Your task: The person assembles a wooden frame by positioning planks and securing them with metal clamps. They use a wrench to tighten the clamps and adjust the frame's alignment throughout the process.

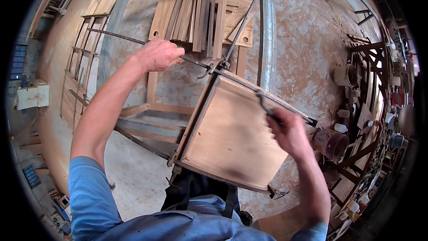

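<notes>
Wooden panel (236, 129), head view: found directly before my waist, metal clamps (271, 190) at its edges, wooden strips (189, 18) beyond it. My left hand (162, 55) has its fingers wrapped around a long metal bar (118, 37) running to the panel's far corner; my right hand (290, 131), blurred, closes its fingers around a dark tool (263, 101) over the panel, contact indeterminable.

The person wears a creased blue short-sleeved shirt (178, 227). To the left of the shirt's front is the left sleeve (91, 192), and to its right the right sleeve (312, 232); below these the forearms, left hand (160, 56) and right hand (290, 131) are bare. Just beyond the shirt's front show a black lower garment (196, 185) and dark straps (230, 201).
</notes>
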`<state>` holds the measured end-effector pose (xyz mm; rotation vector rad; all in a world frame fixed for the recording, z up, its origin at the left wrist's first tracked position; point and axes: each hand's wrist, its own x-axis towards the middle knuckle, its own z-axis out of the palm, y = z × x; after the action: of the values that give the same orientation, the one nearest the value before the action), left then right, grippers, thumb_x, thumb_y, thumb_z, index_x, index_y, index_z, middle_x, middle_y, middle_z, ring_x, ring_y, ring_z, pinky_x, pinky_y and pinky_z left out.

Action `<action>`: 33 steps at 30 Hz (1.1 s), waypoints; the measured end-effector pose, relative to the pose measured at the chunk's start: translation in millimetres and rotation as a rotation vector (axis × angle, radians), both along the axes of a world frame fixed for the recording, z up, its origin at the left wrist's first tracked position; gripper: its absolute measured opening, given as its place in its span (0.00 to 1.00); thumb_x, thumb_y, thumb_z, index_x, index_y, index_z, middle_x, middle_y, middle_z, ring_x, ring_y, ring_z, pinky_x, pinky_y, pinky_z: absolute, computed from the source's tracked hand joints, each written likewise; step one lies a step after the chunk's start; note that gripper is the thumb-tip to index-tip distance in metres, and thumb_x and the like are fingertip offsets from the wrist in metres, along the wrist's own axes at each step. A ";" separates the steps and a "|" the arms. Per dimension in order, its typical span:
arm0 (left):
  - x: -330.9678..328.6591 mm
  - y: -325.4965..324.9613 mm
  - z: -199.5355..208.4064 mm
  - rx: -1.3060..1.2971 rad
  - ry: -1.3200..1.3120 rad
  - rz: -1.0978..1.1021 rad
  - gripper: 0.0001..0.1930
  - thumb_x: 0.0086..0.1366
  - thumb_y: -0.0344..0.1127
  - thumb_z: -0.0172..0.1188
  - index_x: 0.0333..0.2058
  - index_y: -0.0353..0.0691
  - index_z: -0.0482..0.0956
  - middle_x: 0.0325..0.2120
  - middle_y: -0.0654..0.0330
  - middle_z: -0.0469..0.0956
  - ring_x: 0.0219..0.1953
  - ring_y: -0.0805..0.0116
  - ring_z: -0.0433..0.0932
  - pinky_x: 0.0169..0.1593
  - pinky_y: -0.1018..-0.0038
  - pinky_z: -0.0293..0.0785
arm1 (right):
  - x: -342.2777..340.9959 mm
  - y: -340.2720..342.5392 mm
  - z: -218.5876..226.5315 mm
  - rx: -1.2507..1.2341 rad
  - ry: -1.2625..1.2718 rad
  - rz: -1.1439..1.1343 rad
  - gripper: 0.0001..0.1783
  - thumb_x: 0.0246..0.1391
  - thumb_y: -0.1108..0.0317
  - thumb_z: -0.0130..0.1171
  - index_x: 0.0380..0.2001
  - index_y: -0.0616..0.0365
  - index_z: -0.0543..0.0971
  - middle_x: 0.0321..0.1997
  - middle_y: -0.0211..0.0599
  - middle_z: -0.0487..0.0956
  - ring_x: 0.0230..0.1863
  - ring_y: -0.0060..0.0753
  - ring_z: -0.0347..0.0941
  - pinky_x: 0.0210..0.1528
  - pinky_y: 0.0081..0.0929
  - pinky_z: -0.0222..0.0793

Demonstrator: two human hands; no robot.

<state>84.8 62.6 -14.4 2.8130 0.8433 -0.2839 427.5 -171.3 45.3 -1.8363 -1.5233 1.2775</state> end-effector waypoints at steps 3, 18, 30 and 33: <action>-3.2 1.1 -3.8 0.001 -0.013 -0.001 0.13 0.62 0.44 0.59 0.29 0.41 0.72 0.22 0.53 0.76 0.30 0.49 0.77 0.32 0.56 0.71 | -51.5 37.1 -12.5 0.141 -0.161 0.265 0.08 0.58 0.62 0.57 0.34 0.54 0.77 0.24 0.49 0.78 0.28 0.54 0.76 0.30 0.45 0.70; -1.0 2.7 -1.0 -0.023 -0.077 0.012 0.09 0.59 0.39 0.60 0.28 0.40 0.75 0.21 0.51 0.77 0.30 0.48 0.79 0.31 0.55 0.73 | -90.2 68.2 -37.4 0.206 -0.492 0.455 0.11 0.59 0.61 0.54 0.30 0.56 0.76 0.24 0.47 0.78 0.28 0.53 0.76 0.31 0.45 0.72; 0.6 4.2 -2.0 -0.047 -0.047 0.023 0.11 0.59 0.41 0.61 0.28 0.40 0.75 0.22 0.53 0.77 0.30 0.49 0.78 0.32 0.56 0.72 | -100.1 67.7 -43.5 0.287 -0.470 0.241 0.09 0.58 0.64 0.56 0.36 0.59 0.78 0.29 0.49 0.78 0.30 0.52 0.76 0.32 0.44 0.71; -0.3 2.4 -1.8 -0.051 -0.035 0.037 0.12 0.59 0.42 0.61 0.28 0.40 0.74 0.23 0.53 0.77 0.30 0.49 0.78 0.32 0.56 0.72 | -96.2 65.2 -43.6 0.187 -0.326 0.125 0.10 0.61 0.65 0.54 0.36 0.61 0.78 0.25 0.45 0.76 0.28 0.43 0.76 0.31 0.40 0.71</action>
<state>84.6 65.0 -16.2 2.7434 0.8672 -0.2466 331.3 -106.2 1.6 -1.9190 -1.8832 0.8790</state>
